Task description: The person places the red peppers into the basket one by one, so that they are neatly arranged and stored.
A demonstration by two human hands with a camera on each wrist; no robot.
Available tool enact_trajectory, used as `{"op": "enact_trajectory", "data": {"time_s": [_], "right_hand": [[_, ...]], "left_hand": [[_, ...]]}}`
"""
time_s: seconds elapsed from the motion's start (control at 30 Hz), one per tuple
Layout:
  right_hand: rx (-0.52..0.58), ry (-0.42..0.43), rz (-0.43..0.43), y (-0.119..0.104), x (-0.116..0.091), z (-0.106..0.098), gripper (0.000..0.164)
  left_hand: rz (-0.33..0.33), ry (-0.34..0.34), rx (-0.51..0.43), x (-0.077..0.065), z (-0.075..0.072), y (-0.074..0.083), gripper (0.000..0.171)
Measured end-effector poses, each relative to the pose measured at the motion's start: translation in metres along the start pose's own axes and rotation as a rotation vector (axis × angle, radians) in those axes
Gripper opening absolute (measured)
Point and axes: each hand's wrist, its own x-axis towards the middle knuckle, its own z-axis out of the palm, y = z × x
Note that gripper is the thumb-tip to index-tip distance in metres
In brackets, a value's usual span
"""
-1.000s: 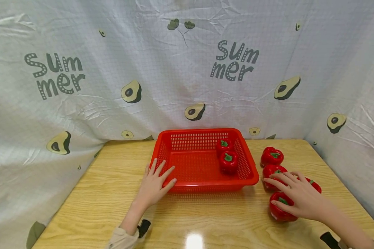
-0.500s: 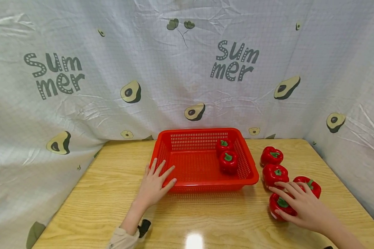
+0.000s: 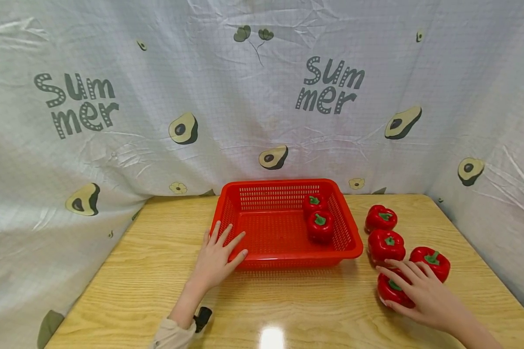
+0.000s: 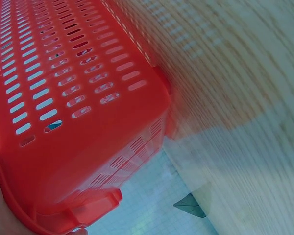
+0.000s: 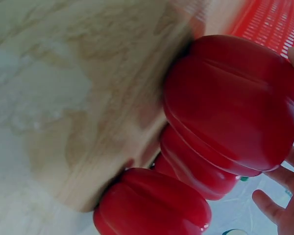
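Note:
My left hand rests on the front left corner of a red plastic basket, fingers straight and spread over its rim. The left wrist view shows the slotted basket wall close by, with part of the hand at the left edge. My right hand grips the nearest red bell pepper, fingers over its far side and thumb at its near side. In the right wrist view that bell pepper looms large, fingertips at its edge. Two bell peppers sit in the basket's right side.
Three more bell peppers stand beside the basket: a back one, a middle one and a right one, close to the right hand. The wooden table meets a printed white cloth behind.
My right hand has moved down and toward me, from over the middle pepper to the nearest one, and its fingers have come in around it. The left hand and basket have not moved.

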Motion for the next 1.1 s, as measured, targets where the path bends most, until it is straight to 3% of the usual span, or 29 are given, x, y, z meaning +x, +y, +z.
{"op": "enact_trajectory", "data": {"time_s": [0.4,1.1], "right_hand": [[-0.005,0.005,0.025,0.001,-0.004,0.009,0.061],[-0.002,-0.034,0.038,0.002,-0.006,0.019,0.070]], "left_hand": [[-0.003,0.000,-0.008,-0.001,-0.001,0.002,0.051],[-0.004,0.006,-0.008,-0.001,-0.001,0.002,0.050]]}}
